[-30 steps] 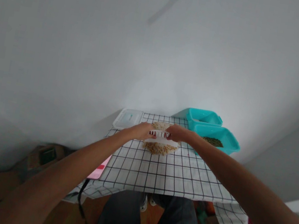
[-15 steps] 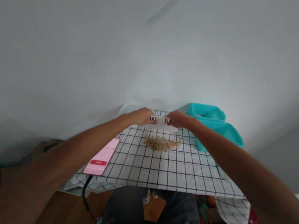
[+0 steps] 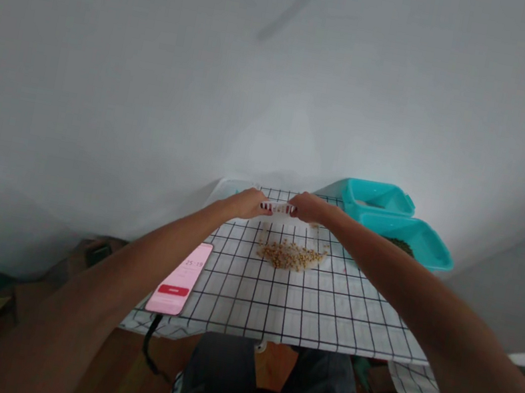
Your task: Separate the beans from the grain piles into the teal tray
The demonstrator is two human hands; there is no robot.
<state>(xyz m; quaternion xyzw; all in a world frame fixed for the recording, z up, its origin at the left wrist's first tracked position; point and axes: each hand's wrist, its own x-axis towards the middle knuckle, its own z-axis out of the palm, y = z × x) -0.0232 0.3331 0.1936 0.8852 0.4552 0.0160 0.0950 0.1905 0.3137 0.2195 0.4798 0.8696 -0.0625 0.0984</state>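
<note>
A white slotted piece of plastic [image 3: 278, 208], seen almost edge-on, is held between my two hands at the far side of the table. My left hand [image 3: 251, 204] is closed on its left end, and my right hand [image 3: 308, 207] grips the right end. Its full shape cannot be made out. On the near side of it, a loose heap of tan, seed-like grains [image 3: 290, 255] lies spread on the white checked tablecloth [image 3: 283, 308]. A few more grains lie just below my right hand.
Two teal containers [image 3: 429, 245] stand at the back right, the nearer one with dark green contents [image 3: 401, 246]. A pink-screened phone [image 3: 180, 277] lies at the left edge. Behind my left hand is a clear container [image 3: 231, 187]. The wall [image 3: 283, 105] rises directly behind.
Both hands, with the white plastic piece, have shifted slightly left relative to the grains. The view has moved a little, and the green contents of the teal container now show.
</note>
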